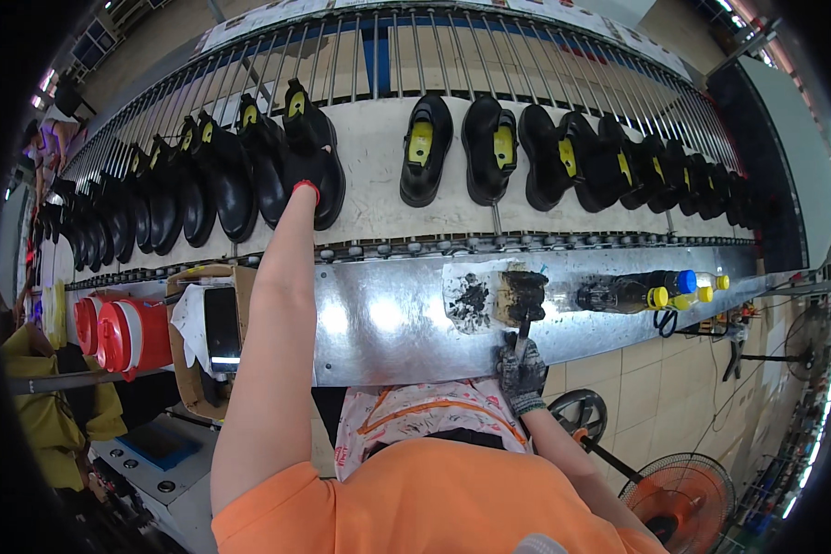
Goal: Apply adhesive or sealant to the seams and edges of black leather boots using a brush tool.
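A worker in an orange shirt point(462, 499) and a patterned apron point(360, 420) reaches with the left arm across a metal tabletop point(388, 332) to a row of black shoes on a pale conveyor belt point(369, 152). The left hand point(306, 170), in a dark glove with a red cuff, is at a black shoe point(333, 189) at the right end of the left-hand group; against the black, whether its fingers are closed cannot be told. The right hand point(523, 367), in a grey and black glove, is closed around the handle of a brush point(523, 336), its head at a dark-smeared pad point(517, 288) near the tabletop's middle. Just left of the pad lies a white sheet point(452, 284) blotched with black. Bottles point(619, 295), some yellow-capped, lie to the right. At left are red jugs point(113, 337) and a cardboard box point(187, 379); an orange fan point(679, 499) stands at lower right.
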A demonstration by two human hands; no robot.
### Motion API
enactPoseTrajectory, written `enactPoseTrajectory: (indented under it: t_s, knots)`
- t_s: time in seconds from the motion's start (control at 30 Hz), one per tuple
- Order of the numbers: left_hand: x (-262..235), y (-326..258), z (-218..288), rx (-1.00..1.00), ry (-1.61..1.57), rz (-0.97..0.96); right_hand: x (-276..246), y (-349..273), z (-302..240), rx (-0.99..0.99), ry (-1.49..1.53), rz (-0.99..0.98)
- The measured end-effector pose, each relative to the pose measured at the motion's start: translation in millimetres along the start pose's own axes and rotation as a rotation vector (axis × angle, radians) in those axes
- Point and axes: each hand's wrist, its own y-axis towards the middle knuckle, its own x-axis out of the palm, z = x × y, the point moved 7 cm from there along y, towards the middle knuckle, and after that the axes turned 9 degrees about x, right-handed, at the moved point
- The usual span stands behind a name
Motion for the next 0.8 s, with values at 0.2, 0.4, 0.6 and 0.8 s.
enactPoseTrajectory:
  t_s: [0.2,0.4,0.6,0.8]
  knots:
    - [8.5,-0.5,-6.3,-0.009,0.127,-0.093,6.5,2.4,5.3,-0.205,-0.032,0.065]
    - [-34.4,-64.7,30.1,-0.248,-0.133,-0.009,19.0,0.8,16.9,-0.005,0.633,-0.142]
    - [-80.7,-150.4,80.0,-0.168,-0.276,-0.125,13.2,0.5,6.6,-0.106,0.58,-0.094]
    - [-96.6,-250.2,102.0,-0.116,-0.166,-0.206,4.6,-1.4,10.6,0.014,0.4,-0.154]
